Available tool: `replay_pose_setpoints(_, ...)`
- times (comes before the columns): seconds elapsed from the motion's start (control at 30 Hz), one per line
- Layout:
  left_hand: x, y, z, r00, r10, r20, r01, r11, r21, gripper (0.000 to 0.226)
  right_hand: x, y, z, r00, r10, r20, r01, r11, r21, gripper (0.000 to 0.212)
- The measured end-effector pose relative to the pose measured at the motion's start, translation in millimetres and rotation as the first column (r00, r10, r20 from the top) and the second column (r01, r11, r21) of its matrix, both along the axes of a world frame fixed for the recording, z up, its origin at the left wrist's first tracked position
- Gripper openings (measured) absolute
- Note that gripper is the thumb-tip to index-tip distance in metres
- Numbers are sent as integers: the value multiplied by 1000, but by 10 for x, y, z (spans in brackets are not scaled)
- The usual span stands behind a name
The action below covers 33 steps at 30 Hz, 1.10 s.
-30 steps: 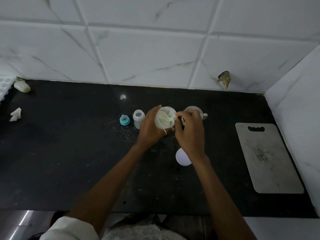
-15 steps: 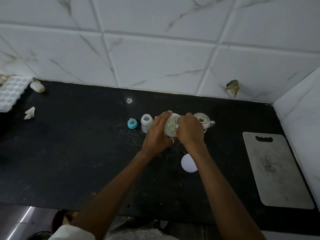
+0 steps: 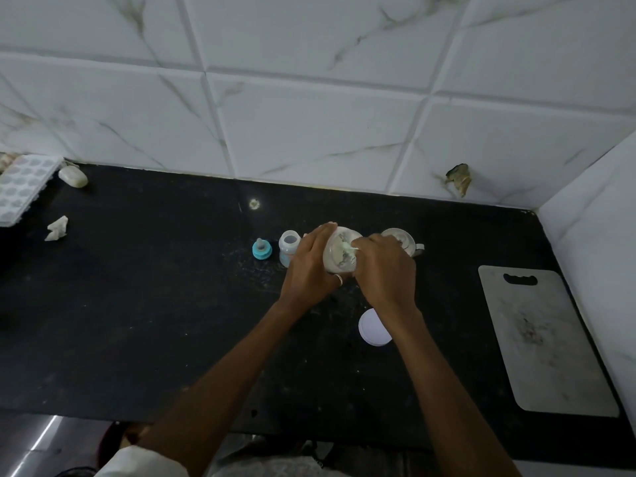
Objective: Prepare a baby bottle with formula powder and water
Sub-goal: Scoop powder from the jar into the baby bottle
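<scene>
My left hand (image 3: 309, 266) grips a clear jar of pale formula powder (image 3: 339, 254), tilted with its open mouth toward me. My right hand (image 3: 387, 273) pinches a pale green scoop (image 3: 351, 250) whose bowl is inside the jar's mouth. Just left of the jar stands a small open baby bottle (image 3: 288, 247). Its blue teat ring (image 3: 261, 249) lies on the black counter further left. The jar's white lid (image 3: 373, 328) lies flat under my right wrist. A metal cup with a handle (image 3: 407, 243) stands behind my right hand, partly hidden.
A grey cutting board (image 3: 547, 342) lies at the right by the side wall. At the far left are a white ice tray (image 3: 22, 187), a pale soap bar (image 3: 73, 176) and a crumpled scrap (image 3: 56, 228). Tiled wall runs behind the black counter (image 3: 137, 304).
The view has shifted down and closer. My right hand moved the scoop deeper into the jar's mouth while my left hand kept holding the tilted jar.
</scene>
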State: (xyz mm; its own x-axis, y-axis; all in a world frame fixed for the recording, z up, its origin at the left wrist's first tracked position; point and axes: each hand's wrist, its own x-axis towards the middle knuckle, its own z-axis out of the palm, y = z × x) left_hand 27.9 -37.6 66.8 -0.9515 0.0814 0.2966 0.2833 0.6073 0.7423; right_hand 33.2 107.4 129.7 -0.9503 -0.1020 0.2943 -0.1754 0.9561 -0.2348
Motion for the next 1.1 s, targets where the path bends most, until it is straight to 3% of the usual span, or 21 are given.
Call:
replay_pose_setpoints(0.43,-6,-54,-28,999,-38,-24,37,997,-62,92,-1,-85,-45,994,39,105,-55,988,147,10)
replay_pose_setpoints(1.1,-7,-110,-19,995,-99,0,98,992,-81,98,-29,-72,-6,967,72,243,-77,997,9,23)
